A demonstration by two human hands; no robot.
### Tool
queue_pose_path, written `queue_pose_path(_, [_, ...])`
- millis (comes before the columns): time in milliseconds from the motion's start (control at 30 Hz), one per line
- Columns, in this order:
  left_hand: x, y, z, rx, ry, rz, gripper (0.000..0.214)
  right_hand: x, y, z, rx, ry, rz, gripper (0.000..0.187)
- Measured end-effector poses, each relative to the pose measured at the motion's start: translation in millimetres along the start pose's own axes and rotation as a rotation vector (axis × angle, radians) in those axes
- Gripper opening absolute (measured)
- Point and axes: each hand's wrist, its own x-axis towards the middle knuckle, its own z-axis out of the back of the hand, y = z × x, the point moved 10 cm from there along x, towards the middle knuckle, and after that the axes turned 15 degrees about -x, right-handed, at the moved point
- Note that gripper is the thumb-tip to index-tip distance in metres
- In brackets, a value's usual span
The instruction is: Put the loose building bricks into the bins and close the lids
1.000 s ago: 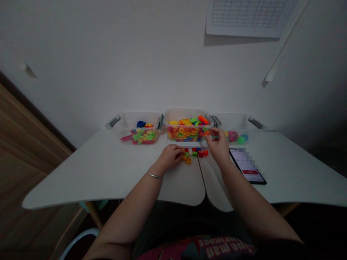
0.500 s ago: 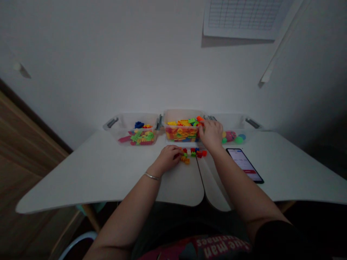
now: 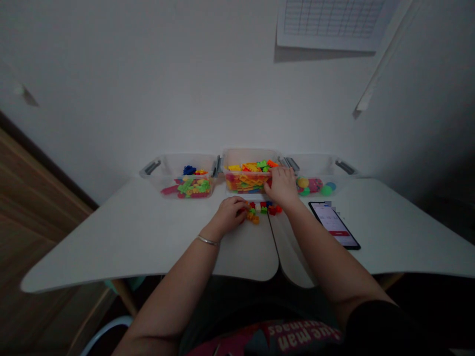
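My left hand [image 3: 232,213] rests on the white table with its fingers curled beside a small group of toy bricks. Its fingertips close on something small that they largely hide. Orange bricks [image 3: 254,218] lie right at these fingertips, and red bricks [image 3: 273,209] sit a little further right, among green, white and blue ones. My right hand [image 3: 284,187] is at the front right corner of the middle clear plastic box [image 3: 237,154], which is full of colourful bricks [image 3: 252,182]. Its fingers are bent near the rim, with the thumb against the front; whatever they hold is hidden.
A clear box [image 3: 172,163] with green, pink and blue pieces stands on the left. Another box [image 3: 315,162] on the right holds balls and a pink piece. A phone [image 3: 336,225] lies right of my right forearm. A seam divides the table [image 3: 129,237].
My right hand has moved slightly left and down along the middle box's front corner, uncovering a yellow ball in the right box. My left hand stays almost in place.
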Motion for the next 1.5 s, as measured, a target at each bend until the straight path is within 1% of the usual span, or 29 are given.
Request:
queue_pose_path(67, [0, 3, 1.7, 0.019, -0.013, 0.029, 0.020, 1, -1, -3, 0.027, 0.033, 0.014, 0.041])
queue_pose_path(133, [0, 4, 3.2, 0.032, -0.023, 0.042, 0.021, 0, -2, -4, 0.083, 0.038, 0.023, 0.045])
queue_pose_path(233, [-1, 6, 4.5, 0.041, -0.040, 0.046, 0.021, -8, -7, 5, 0.195, -0.046, 0.003, 0.051])
queue_pose_path(333, [-1, 7, 3.7, 0.042, -0.045, 0.053, 0.021, -26, -17, 18, 0.255, -0.167, -0.069, 0.044])
queue_pose_path(400, [-1, 8, 2.4, 0.043, -0.040, 0.058, 0.022, -40, -23, 19, 0.261, -0.183, -0.116, 0.034])
queue_pose_path(467, [-1, 7, 2.8, 0.042, -0.044, 0.063, 0.022, -50, -28, 12, 0.263, -0.118, -0.137, 0.024])
queue_pose_path(533, [-1, 5, 3.6, 0.038, -0.047, 0.064, 0.022, -58, -32, -1, 0.248, -0.006, -0.148, 0.018])
queue_pose_path(633, [0, 2, 4.9, 0.034, -0.050, 0.056, 0.021, -69, -38, -19, 0.178, 0.164, -0.178, 0.015])
queue_pose_path(700, [0, 2, 5.7, 0.033, -0.055, 0.055, 0.021, -75, -43, -27, 0.123, 0.249, -0.211, 0.016])
queue_pose_path(800, [0, 3, 5.4, 0.034, -0.052, 0.062, 0.021, -81, -46, -35, 0.059, 0.334, -0.243, 0.018])
queue_pose_path(900, [-1, 3, 5.3, 0.035, -0.053, 0.065, 0.021, -84, -45, -44, 0.041, 0.398, -0.246, 0.017])
queue_pose_path(1000, [-1, 4, 5.0, 0.034, -0.052, 0.065, 0.021, -85, -45, -53, 0.062, 0.429, -0.246, 0.014])
queue_pose_path(1167, [-1, 5, 5.3, 0.034, -0.051, 0.071, 0.020, -85, -45, -59, 0.131, 0.399, -0.233, 0.013])
queue_pose_path(1233, [-2, 5, 5.9, 0.040, -0.051, 0.078, 0.021, -86, -46, -58, 0.172, 0.383, -0.245, 0.012])
queue_pose_path(1300, [-2, 5, 7.3, 0.052, -0.056, 0.091, 0.021, -85, -49, -54, 0.236, 0.338, -0.281, 0.015])
queue_pose_path(1367, [-3, 7, 10.4, 0.068, -0.074, 0.117, 0.022, -81, -54, -43, 0.322, 0.245, -0.328, 0.020])
queue_pose_path(1500, [-5, 16, 18.5, 0.083, -0.126, 0.180, 0.023, -68, -60, -12, 0.534, -0.004, -0.380, 0.026])
